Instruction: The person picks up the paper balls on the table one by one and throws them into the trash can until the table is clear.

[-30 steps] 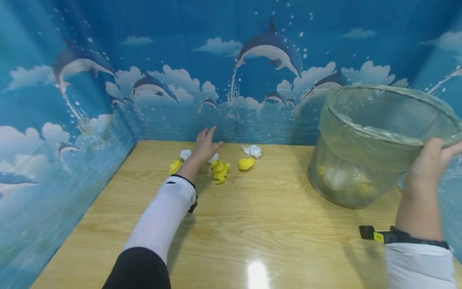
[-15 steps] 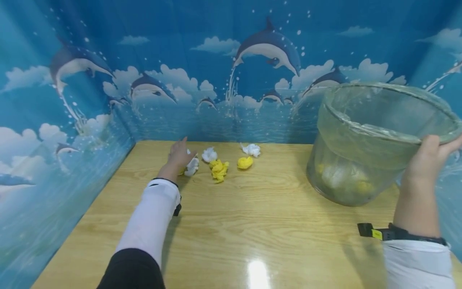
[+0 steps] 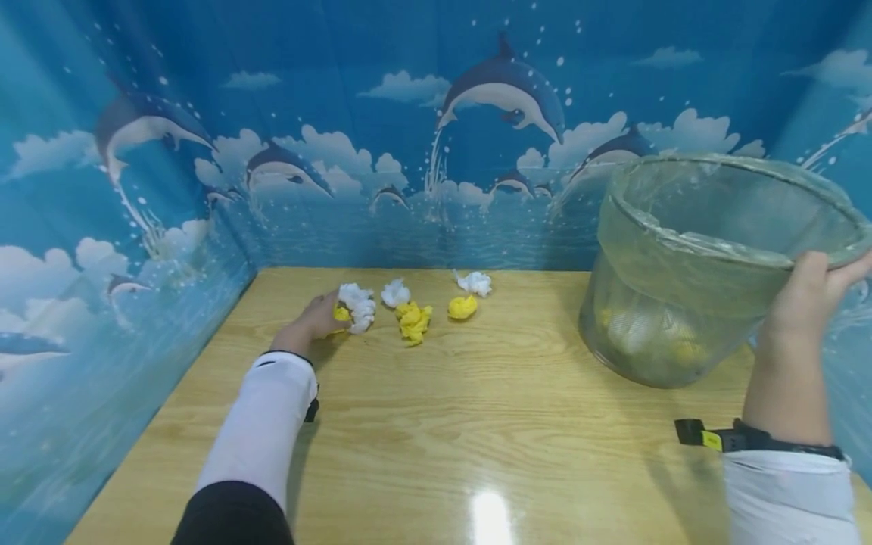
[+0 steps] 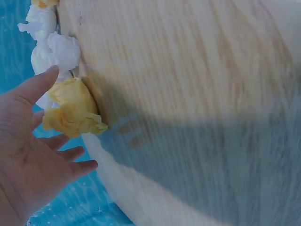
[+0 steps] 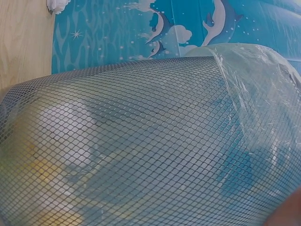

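My left hand [image 3: 325,313] lies low on the wooden table [image 3: 477,424], against a yellow paper wad [image 3: 341,313] and a white wad [image 3: 357,306]. In the left wrist view its thumb [image 4: 40,82] is straight and the fingers are spread, with the yellow wad [image 4: 70,110] lying between them, not pinched. My right hand [image 3: 811,299] grips the rim of a mesh bin [image 3: 708,250] lined with clear plastic and tips it toward the left. Yellow and white wads lie in the bin's bottom. The mesh bin [image 5: 141,141] fills the right wrist view.
More wads lie in a row near the table's back edge: a white one [image 3: 395,292], a yellow one [image 3: 412,321], another yellow one [image 3: 463,306] and a white one [image 3: 475,282]. Blue dolphin backdrop walls [image 3: 170,189] close the left side and the back.
My left hand has drawn back from above the wads, moved left and come down beside the yellow wad. The white wad has shifted next to it. The right hand and bin have hardly moved.
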Action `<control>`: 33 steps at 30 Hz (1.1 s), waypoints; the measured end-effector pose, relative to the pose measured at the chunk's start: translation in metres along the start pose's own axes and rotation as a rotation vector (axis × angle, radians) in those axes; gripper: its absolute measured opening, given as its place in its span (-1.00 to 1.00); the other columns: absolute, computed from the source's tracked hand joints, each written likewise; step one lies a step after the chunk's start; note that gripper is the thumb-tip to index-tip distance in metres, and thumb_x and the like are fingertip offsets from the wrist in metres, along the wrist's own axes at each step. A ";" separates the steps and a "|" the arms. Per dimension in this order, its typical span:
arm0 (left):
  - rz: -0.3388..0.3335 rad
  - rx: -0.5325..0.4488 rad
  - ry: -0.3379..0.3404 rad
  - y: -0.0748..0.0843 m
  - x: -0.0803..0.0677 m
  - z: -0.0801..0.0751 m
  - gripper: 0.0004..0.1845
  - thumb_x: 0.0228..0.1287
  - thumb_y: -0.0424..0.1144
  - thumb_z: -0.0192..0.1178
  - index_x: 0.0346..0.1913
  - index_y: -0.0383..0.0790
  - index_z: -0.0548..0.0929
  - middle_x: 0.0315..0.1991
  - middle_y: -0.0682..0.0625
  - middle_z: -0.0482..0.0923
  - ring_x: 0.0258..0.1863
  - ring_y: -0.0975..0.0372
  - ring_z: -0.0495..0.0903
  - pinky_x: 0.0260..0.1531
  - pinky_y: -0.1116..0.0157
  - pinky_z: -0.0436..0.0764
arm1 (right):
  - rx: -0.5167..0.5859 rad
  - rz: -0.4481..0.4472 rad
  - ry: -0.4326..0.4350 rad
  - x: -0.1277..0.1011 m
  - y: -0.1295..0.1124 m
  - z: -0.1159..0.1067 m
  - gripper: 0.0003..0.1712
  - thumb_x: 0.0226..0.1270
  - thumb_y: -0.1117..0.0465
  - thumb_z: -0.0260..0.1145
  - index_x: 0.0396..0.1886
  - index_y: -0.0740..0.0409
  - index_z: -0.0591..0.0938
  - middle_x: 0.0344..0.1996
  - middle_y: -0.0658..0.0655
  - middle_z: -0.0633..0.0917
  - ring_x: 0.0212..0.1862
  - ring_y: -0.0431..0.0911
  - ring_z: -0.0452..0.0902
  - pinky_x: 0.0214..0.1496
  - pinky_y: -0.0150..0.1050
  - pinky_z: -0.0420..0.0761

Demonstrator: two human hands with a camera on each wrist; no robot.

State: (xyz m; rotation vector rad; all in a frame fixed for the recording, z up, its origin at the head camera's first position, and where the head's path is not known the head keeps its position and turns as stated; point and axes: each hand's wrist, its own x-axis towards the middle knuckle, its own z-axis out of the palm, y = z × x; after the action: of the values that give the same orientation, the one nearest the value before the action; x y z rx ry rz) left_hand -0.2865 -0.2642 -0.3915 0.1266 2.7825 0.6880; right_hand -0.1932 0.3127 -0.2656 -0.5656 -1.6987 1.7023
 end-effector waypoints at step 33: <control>-0.029 0.105 0.044 -0.015 0.005 0.014 -0.36 0.26 -0.33 0.17 0.37 -0.46 0.27 0.21 -0.52 0.31 0.21 -0.27 0.33 0.24 -0.14 0.34 | 0.025 0.005 -0.025 0.005 0.002 -0.001 -0.23 0.51 0.10 -0.29 0.51 -0.33 -0.46 0.49 -0.31 -0.37 0.44 -0.47 -0.52 0.39 -0.59 -0.43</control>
State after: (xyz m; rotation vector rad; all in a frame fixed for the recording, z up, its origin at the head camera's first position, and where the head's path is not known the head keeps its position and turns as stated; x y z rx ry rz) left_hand -0.2875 -0.2709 -0.4114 0.0932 2.8570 0.5440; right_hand -0.1960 0.3167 -0.2665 -0.5391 -1.6925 1.7384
